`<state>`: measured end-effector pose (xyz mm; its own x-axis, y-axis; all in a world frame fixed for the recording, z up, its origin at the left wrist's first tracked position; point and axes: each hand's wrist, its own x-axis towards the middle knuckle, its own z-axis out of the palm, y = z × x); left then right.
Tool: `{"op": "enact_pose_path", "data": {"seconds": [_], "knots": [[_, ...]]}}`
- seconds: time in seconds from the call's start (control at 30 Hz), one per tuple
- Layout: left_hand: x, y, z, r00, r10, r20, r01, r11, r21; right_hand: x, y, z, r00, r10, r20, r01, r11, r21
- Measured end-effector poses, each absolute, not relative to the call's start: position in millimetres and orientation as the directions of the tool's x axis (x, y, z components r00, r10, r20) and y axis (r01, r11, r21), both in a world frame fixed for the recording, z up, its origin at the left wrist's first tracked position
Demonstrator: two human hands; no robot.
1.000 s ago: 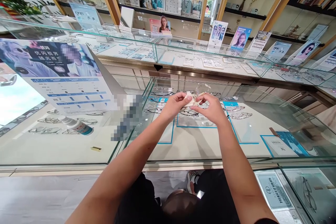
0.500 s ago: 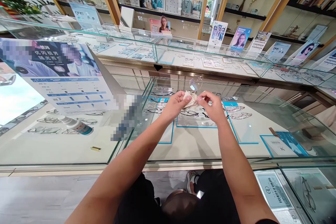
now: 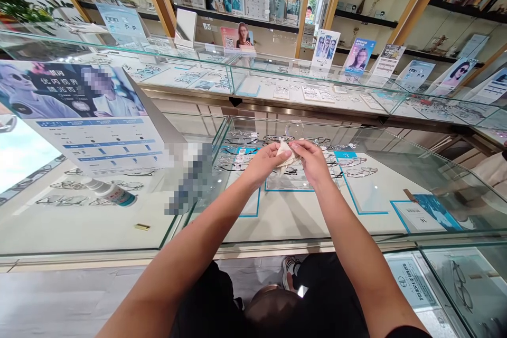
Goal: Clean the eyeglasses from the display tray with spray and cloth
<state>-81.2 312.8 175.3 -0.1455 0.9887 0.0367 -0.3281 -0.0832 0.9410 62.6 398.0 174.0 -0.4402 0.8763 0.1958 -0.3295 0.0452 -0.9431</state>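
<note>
My left hand [image 3: 264, 163] is closed on a cream cleaning cloth [image 3: 283, 155], thumb on top. Right beside it my right hand [image 3: 312, 160] pinches with thumb and forefinger at the cloth's edge, on a pair of thin-rimmed eyeglasses. One round clear lens of the eyeglasses [image 3: 294, 128] sticks up beyond the fingers; the other side is hidden by the cloth and hands. Both hands are held above a glass display case, over rows of spectacle frames [image 3: 236, 141].
On the left part of the counter are a folded display card [image 3: 99, 137], a white spray bottle [image 3: 114, 193] lying on its side and a small gold piece [image 3: 142, 227]. Glass edges [image 3: 174, 227] divide the cases. A farther glass showcase [image 3: 273, 71] carries several standing cards.
My right hand has moved left and closer to my left hand, its fingertips now at the cloth. The visible lens has tilted and sunk slightly. The view has shifted a little.
</note>
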Motion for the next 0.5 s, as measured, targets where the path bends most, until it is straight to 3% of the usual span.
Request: {"op": "enact_pose_path", "data": {"seconds": [0.2, 0.5], "knots": [[-80.8, 316.0, 171.4, -0.024, 1.000, -0.010, -0.410, -0.001, 0.912, 58.3, 393.7, 175.6, -0.449, 0.880, 0.157, -0.394, -0.037, -0.918], [-80.4, 315.9, 169.0, -0.098, 0.995, 0.006, -0.398, -0.045, 0.916, 59.6, 394.0, 174.9, -0.447, 0.874, 0.190, -0.384, 0.004, -0.923]]}}
